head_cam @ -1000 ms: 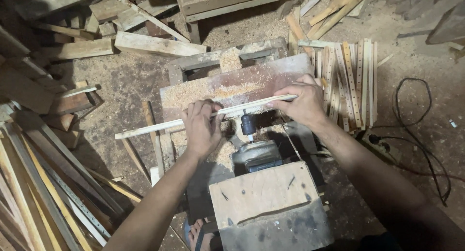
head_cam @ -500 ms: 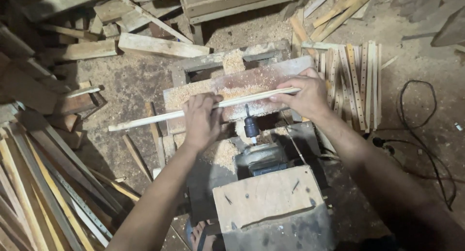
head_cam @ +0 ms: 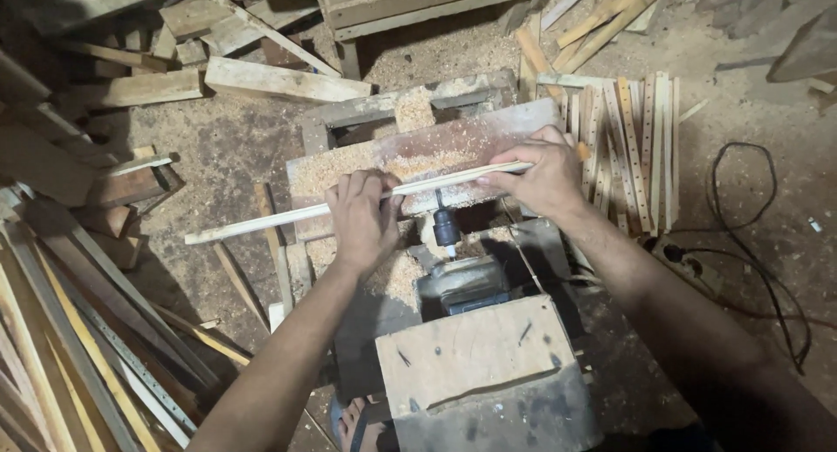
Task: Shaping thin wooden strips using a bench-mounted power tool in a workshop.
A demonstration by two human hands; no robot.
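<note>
A long thin wooden strip [head_cam: 261,223] runs across a sawdust-covered board [head_cam: 366,160], and both my hands grip it. My left hand [head_cam: 362,221] clasps the strip near its middle. My right hand [head_cam: 539,175] pinches its right end. Between my hands, a drill chuck with its bit [head_cam: 445,225] points at the strip from a motor [head_cam: 462,286] fixed in front of a wooden block [head_cam: 479,365].
Drilled wooden strips [head_cam: 636,147] lie stacked to the right, with a black cable [head_cam: 767,243] on the floor beyond. Long slats [head_cam: 78,347] lean at the left. Loose planks [head_cam: 279,81] and scrap lie at the back. My foot [head_cam: 353,421] shows below the bench.
The strip has slid to the left across the board with both hands. My right hand now sits at its right end.
</note>
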